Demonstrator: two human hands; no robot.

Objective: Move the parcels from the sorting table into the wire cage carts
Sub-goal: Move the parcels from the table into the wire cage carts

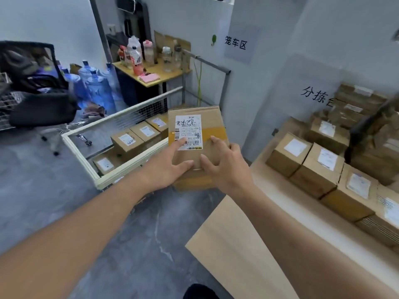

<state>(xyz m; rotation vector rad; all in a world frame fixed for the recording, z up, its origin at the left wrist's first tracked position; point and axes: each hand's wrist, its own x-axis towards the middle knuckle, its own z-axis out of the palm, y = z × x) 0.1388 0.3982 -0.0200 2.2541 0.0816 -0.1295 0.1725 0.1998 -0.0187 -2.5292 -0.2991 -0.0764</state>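
Both hands, the left hand point(172, 167) and right hand point(224, 167), gripped one parcel point(194, 128) over the cage cart point(82, 147), where several boxes point(138, 134) already lay; many parcels point(319, 167) remained on the tabletop point(237, 244) at right.

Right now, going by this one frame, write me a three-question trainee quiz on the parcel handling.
1. True or false: both hands hold the parcel.
2. Where does the wire cage cart stand relative to the sorting table? A) to its left B) to its right C) behind the camera
3. Fill in: the held parcel's top face carries a white shipping ____.

Key:
1. True: the left hand and right hand grip its near end.
2. A; labelled parcels already lie inside the cart.
3. label.
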